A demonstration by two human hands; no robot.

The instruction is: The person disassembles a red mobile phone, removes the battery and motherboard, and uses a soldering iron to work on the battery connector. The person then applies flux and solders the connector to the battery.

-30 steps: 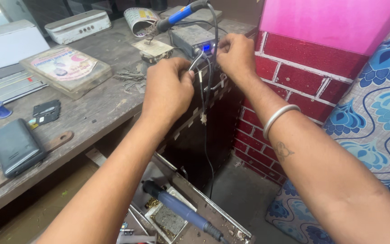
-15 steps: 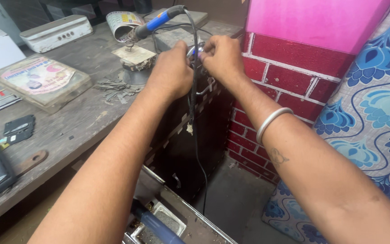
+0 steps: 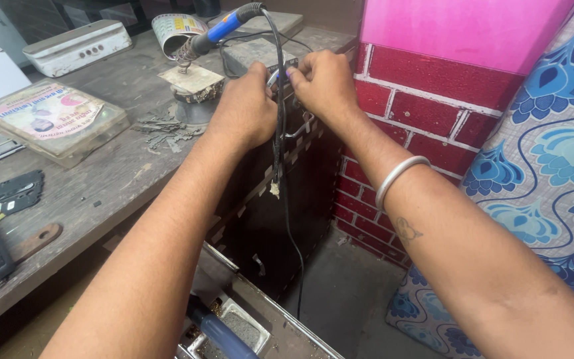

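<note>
Both hands met at the bench's far right corner | your left hand [image 3: 244, 110] and right hand [image 3: 323, 83] pinched the black cable [image 3: 278, 133] against the grey box [image 3: 254, 53], fingers narrow | soldering iron [image 3: 217, 33] parked on its stand [image 3: 191, 83], tip clear of your fingers.

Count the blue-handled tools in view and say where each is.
2: a soldering iron resting on its stand on the bench; another blue handle in the open drawer below. Others may be hidden.
</note>
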